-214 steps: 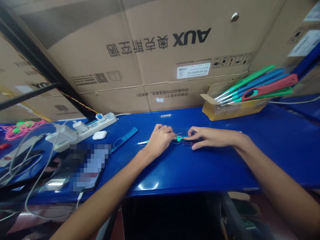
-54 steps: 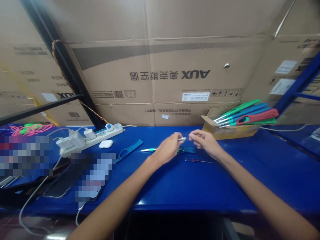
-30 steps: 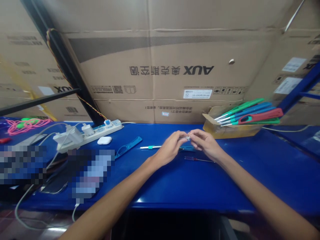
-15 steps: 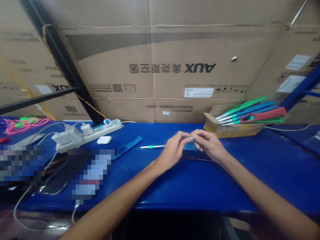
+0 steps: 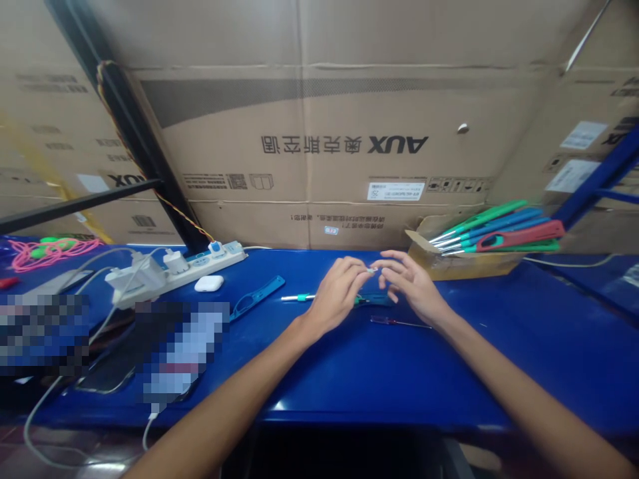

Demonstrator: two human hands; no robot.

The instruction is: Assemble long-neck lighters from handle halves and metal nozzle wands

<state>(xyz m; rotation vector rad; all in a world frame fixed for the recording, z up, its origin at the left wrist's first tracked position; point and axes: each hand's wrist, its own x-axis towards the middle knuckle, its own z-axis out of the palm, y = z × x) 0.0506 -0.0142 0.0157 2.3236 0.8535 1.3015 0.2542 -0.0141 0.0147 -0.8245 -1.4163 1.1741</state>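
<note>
My left hand [image 5: 341, 293] is closed in a pinch on a small whitish part [image 5: 372, 270], too small to name. Just to its right, my right hand [image 5: 412, 283] is open, fingers spread and thumb close to that part. Below the hands lies a long lighter's metal tube [image 5: 290, 299] with a green collar, partly hidden by my left hand. A blue piece [image 5: 377, 300] shows between the hands on the table. In front of them rests a thin screwdriver [image 5: 383, 321] with a reddish handle. Further left is a blue lighter casing half [image 5: 259, 297].
A cardboard box [image 5: 464, 267] of green, blue and red long lighters [image 5: 514, 233] stands at the back right. At left are a power strip [image 5: 200, 266] with chargers, a white earbud case [image 5: 209, 284], cables and blurred phones [image 5: 187, 352]. Cardboard [image 5: 344, 113] walls the back.
My right hand has come off the small part and its fingers have spread. The left hand keeps its pinch, slightly further left. The view has tilted up a little.
</note>
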